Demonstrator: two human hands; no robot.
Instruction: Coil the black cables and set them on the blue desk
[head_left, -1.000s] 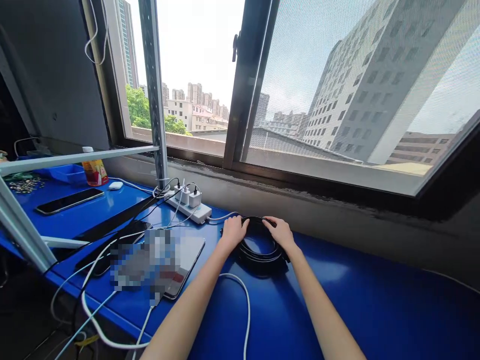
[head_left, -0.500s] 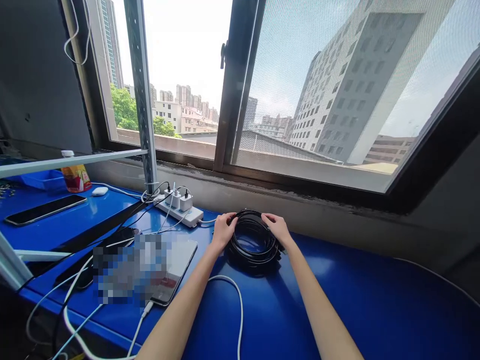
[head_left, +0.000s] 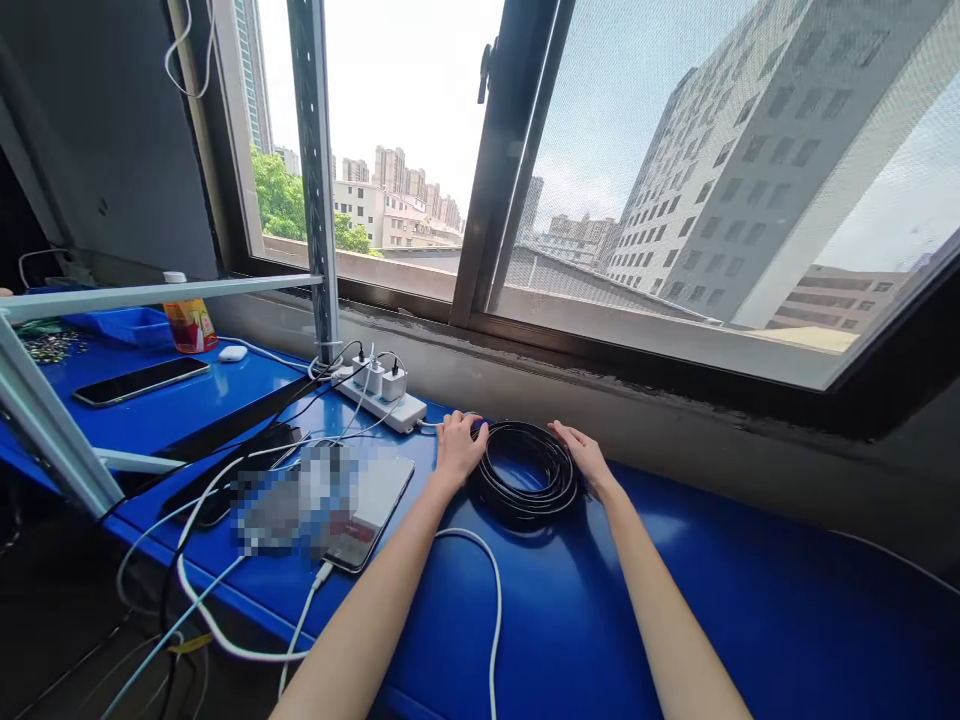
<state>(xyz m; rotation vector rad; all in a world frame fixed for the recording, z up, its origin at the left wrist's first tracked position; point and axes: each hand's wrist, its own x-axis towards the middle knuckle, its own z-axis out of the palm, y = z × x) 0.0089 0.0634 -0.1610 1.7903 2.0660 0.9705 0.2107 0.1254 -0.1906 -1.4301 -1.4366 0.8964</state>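
Observation:
A coil of black cable (head_left: 525,506) lies flat on the blue table (head_left: 720,610) below the window. My left hand (head_left: 457,447) rests on the coil's left rim with its fingers curled over the cable. On the right rim lies my right hand (head_left: 584,457), its fingers stretched out along the outside of the coil. Both forearms reach in from the bottom edge.
A white power strip (head_left: 384,403) with chargers sits just left of the coil. A tablet (head_left: 373,502) and a white cable (head_left: 493,600) lie by my left arm. Farther left are a phone (head_left: 139,381), a juice carton (head_left: 190,324) and a metal post (head_left: 314,200).
The coil, tilted up between both hands half a second ago, now lies flat. My right fingers have straightened along its rim. The view has shifted slightly.

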